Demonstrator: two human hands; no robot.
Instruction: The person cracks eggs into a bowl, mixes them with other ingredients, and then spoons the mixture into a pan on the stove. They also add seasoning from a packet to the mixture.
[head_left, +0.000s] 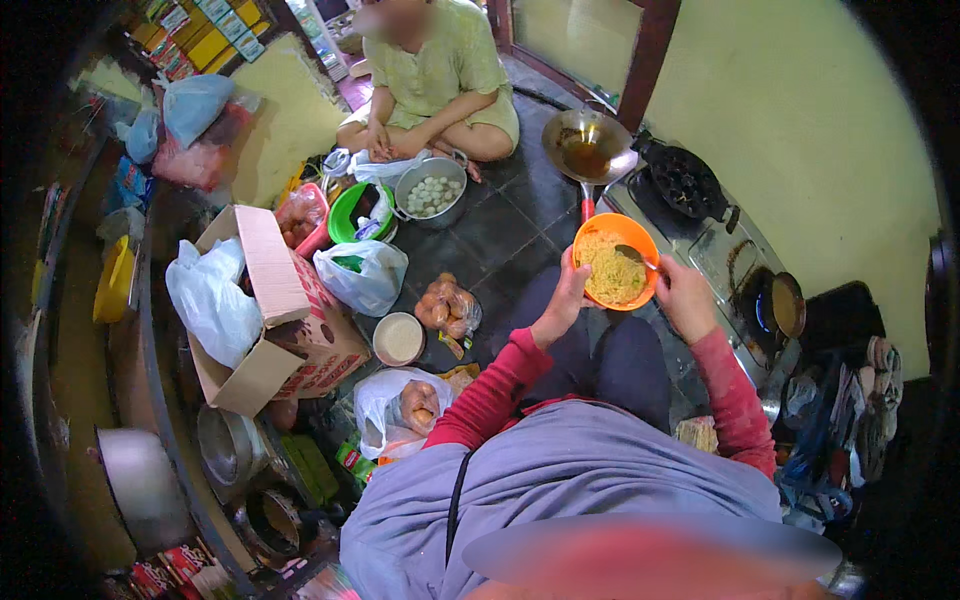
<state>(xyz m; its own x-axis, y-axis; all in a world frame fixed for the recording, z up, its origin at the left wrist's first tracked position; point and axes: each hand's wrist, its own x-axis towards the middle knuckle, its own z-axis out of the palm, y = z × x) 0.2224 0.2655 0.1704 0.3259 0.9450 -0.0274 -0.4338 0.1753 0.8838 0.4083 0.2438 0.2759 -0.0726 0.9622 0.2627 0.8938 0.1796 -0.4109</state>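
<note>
My left hand (562, 296) grips the left side of an orange bowl (638, 229), holding it above my lap. A yellowish, crumbly food mixture (606, 270) with green bits partly fills the bowl. At its right rim, my right hand (686, 296) holds a metal spoon (628, 253) whose head rests in the mixture. Just beyond the bowl is a wok (589, 146) with brown liquid and a red handle. To the right stands a gas stove (712, 247), where a small pan (788, 304) sits beside a blue flame.
A person (435, 82) sits cross-legged ahead, near a pot of white balls (405, 180). On the left are an open cardboard box (322, 337), a green basin (341, 217), plastic bags (364, 274), a pale bowl (379, 349) and bagged round brown items (448, 304). A black moulded pan (686, 176) rests on the stove.
</note>
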